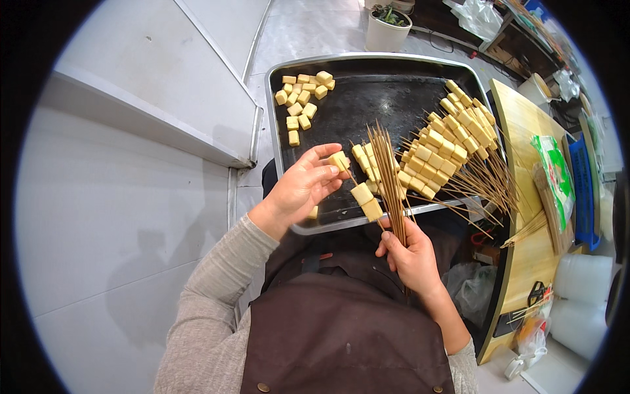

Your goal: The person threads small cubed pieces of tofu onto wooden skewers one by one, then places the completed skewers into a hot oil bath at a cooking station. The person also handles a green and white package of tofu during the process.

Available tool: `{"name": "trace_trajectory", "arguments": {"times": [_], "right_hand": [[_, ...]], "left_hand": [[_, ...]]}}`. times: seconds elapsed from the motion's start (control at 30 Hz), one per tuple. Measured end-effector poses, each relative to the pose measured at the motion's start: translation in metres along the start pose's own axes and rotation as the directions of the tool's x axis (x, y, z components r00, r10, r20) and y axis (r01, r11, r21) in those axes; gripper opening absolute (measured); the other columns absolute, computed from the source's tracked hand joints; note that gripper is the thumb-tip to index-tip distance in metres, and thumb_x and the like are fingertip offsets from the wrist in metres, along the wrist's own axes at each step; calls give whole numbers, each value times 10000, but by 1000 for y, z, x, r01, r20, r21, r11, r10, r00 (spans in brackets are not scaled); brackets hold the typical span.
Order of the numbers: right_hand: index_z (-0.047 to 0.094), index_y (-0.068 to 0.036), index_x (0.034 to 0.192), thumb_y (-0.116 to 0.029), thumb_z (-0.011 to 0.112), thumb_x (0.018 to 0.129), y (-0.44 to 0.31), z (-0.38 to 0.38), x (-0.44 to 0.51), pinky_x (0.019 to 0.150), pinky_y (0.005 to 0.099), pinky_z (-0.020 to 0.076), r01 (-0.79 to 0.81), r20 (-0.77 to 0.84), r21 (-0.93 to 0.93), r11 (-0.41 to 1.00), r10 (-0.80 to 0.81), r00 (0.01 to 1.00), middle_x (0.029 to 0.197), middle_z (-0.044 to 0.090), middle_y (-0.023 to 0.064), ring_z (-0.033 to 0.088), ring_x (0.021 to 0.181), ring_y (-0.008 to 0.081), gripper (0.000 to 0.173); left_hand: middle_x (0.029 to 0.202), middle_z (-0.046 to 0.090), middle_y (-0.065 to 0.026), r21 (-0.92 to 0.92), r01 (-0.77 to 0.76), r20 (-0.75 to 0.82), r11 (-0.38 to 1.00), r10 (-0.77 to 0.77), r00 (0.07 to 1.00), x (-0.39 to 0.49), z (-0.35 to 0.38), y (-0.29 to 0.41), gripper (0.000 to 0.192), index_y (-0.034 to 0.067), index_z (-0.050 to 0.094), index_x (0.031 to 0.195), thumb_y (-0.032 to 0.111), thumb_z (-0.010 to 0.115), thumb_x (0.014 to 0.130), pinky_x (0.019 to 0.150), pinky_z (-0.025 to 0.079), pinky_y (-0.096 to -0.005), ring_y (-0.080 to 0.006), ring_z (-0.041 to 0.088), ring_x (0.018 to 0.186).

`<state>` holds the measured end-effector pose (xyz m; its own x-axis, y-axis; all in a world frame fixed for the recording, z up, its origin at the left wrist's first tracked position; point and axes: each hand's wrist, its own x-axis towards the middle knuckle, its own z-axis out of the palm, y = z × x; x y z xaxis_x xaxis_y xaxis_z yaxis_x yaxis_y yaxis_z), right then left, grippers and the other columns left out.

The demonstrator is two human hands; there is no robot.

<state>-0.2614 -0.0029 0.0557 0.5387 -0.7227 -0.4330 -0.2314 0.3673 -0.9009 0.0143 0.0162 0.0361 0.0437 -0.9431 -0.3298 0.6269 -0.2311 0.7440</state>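
Between the thumb and fingers of my left hand [307,184] is a pale yellow food cube [338,161], at the upper end of a thin wooden skewer. Two more cubes [366,202] sit lower on that skewer. My right hand [407,253] grips its lower end along with a bundle of bare brown skewers [389,182], which point upward. Under both hands lies a dark metal tray [364,106]. Loose cubes [300,98] are gathered in its far left corner. Filled skewers [438,152] are piled along its right side, their sticks jutting over the rim.
At the right stands a wooden table [534,266] with a green-and-clear plastic packet [553,182], loose skewers [526,229] and a blue basket [584,192]. Beyond the tray is a white plant pot [389,30]. A white panel wall [138,197] runs along the left.
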Motion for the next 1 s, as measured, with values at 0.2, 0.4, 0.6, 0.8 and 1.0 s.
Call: {"name": "trace_trajectory", "arguments": {"times": [0.2, 0.4, 0.6, 0.8, 1.0], "right_hand": [[603, -11, 1331, -133, 611, 1067, 4, 2, -1, 489, 188, 399, 10, 8, 17, 1000, -10, 1000, 794, 667, 31, 496, 524, 34, 291], [609, -9, 1317, -130, 609, 1067, 4, 3, -3, 476, 189, 392, 2, -4, 2, 1000, -2, 1000, 784, 667, 32, 496, 516, 36, 278], [611, 2, 1299, -123, 608, 1065, 0, 5, -1, 465, 190, 382, -9, 10, 26, 1000, 8, 1000, 782, 670, 42, 484, 501, 42, 265], [605, 10, 1294, -114, 603, 1065, -7, 6, 11, 468, 190, 376, 45, -10, 56, 997, -45, 999, 793, 682, 56, 476, 495, 41, 260], [614, 25, 1287, -84, 538, 1066, -8, -18, 38, 540, 252, 471, 128, -154, -405, 905, -206, 966, 902, 721, 67, 568, 607, 87, 259]], "left_hand": [[1350, 660, -130, -196, -74, -33, 978, 68, 997, -2, 9, -5, 401, 21, 538, 1441, 201, 589, 1087, 1041, 553, -349, -211, 671, 1190], [1290, 686, -139, -161, -126, -141, 979, 103, 985, -1, 12, 1, 351, -2, 599, 1346, 244, 588, 1096, 1031, 556, -378, -225, 686, 1161], [1294, 690, -132, -19, -98, -143, 995, 95, 985, -12, 25, -10, 363, 13, 596, 1370, 245, 593, 1091, 1058, 534, -394, -228, 677, 1183], [1287, 701, -96, 373, -98, -46, 923, 124, 991, -10, 30, -6, 394, 22, 627, 1378, 282, 629, 1082, 1033, 508, -327, -176, 656, 1164], [1038, 703, -93, 879, -309, 312, -363, -54, 949, -15, -13, 27, 342, 72, 737, 1100, 283, 817, 843, 895, 545, -428, -299, 677, 995]]}}
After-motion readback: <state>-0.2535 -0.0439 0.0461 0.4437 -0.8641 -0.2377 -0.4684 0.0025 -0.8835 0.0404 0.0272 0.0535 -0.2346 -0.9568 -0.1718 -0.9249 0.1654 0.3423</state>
